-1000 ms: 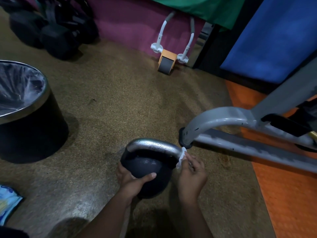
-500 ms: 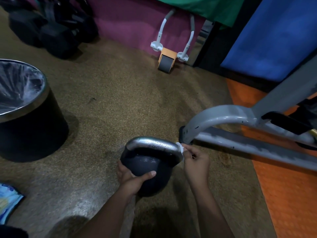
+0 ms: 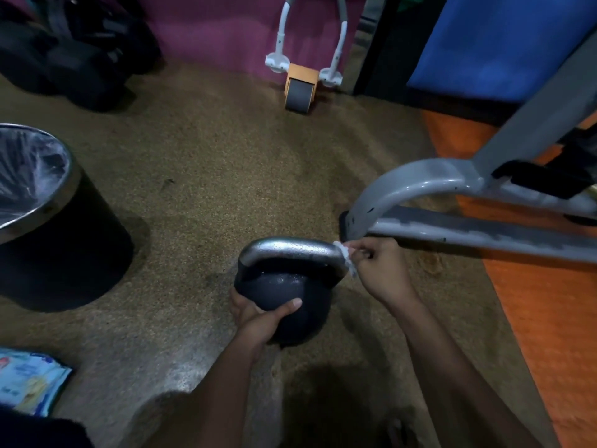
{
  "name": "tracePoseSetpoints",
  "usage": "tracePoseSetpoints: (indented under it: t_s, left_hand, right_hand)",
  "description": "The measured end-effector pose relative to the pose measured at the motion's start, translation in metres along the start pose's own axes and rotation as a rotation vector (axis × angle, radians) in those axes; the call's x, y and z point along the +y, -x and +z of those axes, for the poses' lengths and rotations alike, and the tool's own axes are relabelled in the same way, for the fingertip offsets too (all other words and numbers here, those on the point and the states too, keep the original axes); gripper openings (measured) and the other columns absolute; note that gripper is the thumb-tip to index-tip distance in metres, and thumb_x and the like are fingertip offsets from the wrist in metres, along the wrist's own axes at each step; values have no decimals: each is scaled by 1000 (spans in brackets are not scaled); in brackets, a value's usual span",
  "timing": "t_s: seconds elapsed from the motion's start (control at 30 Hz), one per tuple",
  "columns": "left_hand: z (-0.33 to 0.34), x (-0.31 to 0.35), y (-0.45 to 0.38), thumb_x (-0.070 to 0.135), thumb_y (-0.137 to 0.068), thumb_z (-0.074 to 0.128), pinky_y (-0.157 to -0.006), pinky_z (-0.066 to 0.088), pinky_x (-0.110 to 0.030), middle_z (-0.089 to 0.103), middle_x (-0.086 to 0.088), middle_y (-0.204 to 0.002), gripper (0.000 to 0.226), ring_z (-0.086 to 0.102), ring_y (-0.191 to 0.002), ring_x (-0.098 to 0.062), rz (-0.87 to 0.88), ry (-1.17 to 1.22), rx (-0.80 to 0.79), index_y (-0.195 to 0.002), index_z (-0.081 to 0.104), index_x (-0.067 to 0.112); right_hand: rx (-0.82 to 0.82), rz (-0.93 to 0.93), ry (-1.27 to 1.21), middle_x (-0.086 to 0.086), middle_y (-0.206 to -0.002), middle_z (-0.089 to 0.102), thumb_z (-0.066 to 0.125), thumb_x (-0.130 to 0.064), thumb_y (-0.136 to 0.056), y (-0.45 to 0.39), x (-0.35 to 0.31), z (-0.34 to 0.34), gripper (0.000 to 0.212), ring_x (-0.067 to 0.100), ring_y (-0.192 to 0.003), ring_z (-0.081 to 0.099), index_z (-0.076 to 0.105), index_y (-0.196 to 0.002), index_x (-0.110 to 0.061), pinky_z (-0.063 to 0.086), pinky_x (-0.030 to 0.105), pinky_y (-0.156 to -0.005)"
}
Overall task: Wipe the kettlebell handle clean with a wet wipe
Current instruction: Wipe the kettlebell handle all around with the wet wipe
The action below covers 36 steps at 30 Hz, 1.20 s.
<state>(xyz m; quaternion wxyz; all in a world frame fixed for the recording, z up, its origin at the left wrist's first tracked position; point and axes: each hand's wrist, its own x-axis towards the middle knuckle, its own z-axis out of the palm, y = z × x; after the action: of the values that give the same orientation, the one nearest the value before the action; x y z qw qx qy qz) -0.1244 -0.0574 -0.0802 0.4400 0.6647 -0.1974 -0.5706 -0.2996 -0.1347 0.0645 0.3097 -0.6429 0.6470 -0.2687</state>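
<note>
Wiping a kettlebell handle on a gym floor.

Left hand (image 3: 263,313) cupped around the near side of the dark kettlebell (image 3: 287,297), thumb across its front; right hand (image 3: 378,270) pinching a crumpled white wet wipe (image 3: 345,258) against the right end of the shiny metal handle (image 3: 290,248). Kettlebell resting on the speckled brown floor (image 3: 200,176). Just right of it, the grey frame (image 3: 420,185) of an exercise machine over an orange mat (image 3: 549,302). Lined black bin (image 3: 48,227) at left, blue wipes packet (image 3: 29,384) at lower left, orange ab wheel (image 3: 298,88) against the far pink wall (image 3: 210,30).
</note>
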Motion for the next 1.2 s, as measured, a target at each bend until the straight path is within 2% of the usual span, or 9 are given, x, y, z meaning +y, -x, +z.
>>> tracePoseSetpoints:
  t_s: [0.17, 0.4, 0.5, 0.63, 0.73, 0.87, 1.03, 1.1, 1.2]
  left_hand:
    - [-2, 5, 3, 60, -25, 96, -118, 41, -54, 20, 3, -164, 162, 31, -150, -27, -2, -17, -12, -159, 9, 37]
    - [-2, 8, 0, 56, -21, 96, -116, 44, -50, 30, -2, -161, 160, 41, -145, -26, 19, -15, -9, -157, 15, 31]
    - [-1, 10, 1, 57, -20, 99, -115, 45, -50, 32, -2, -160, 162, 42, -144, -26, 22, 1, -19, -157, 16, 32]
    - [-2, 5, -1, 30, -53, 103, -105, 47, -38, 33, -3, -160, 137, 44, -142, -26, 14, 53, -18, -158, 15, 28]
    - [-2, 3, -4, 22, -59, 100, -104, 47, -37, 36, -4, -158, 131, 46, -139, -26, 19, 58, -17, -158, 14, 25]
    - [-1, 3, -4, 22, -57, 101, -113, 47, -50, 42, -3, -156, 132, 49, -137, -26, 19, 61, 2, -158, 16, 23]
    - [-2, 4, -1, 34, -46, 104, -113, 47, -48, 36, -1, -158, 144, 46, -139, -25, 30, 59, -3, -158, 14, 28]
    - [-1, 6, 1, 47, -30, 101, -113, 47, -51, 34, -1, -159, 155, 45, -140, -26, 30, 48, -20, -157, 13, 32]
    - [-1, 7, 3, 49, -27, 99, -113, 47, -51, 32, -3, -160, 157, 44, -142, -27, 34, 41, -21, -157, 13, 32]
  right_hand:
    - [-149, 74, 49, 0, -86, 71, 57, -12, -91, -21, -1, -3, 19, 9, -79, 63, 74, -98, -14, 45, 19, -65]
    - [-318, 50, 47, 1, -76, 71, 58, -8, -90, -31, -10, -19, 18, 9, -70, 62, 75, -92, -13, 47, 23, -65]
    - [-460, 87, 125, 2, -81, 71, 57, -6, -88, -47, -18, -19, 20, 14, -80, 63, 75, -84, -14, 51, 28, -73]
    - [-601, 93, 157, 13, -86, 72, 58, -3, -86, -69, -25, -21, 23, 20, -83, 62, 75, -77, -15, 51, 34, -77]
    - [-651, 128, 132, 24, -89, 72, 59, -5, -81, -81, -21, -27, 21, 26, -77, 58, 78, -76, -14, 45, 39, -70]
    - [-738, 116, 205, 10, -86, 71, 56, 0, -86, -86, -22, -14, 20, 18, -82, 61, 74, -84, -8, 51, 34, -76]
    - [-815, 161, 118, -6, -57, 69, 51, 6, -88, -98, -28, -17, 24, 1, -51, 59, 72, -84, -6, 44, 15, -45]
    - [-826, 173, 112, -6, -55, 68, 50, 6, -88, -101, -27, -17, 23, 0, -46, 58, 72, -88, -2, 43, 15, -43]
    - [-874, 186, 197, -8, -53, 67, 52, 3, -87, -101, -27, -4, 21, 4, -50, 57, 72, -91, -2, 43, 16, -44]
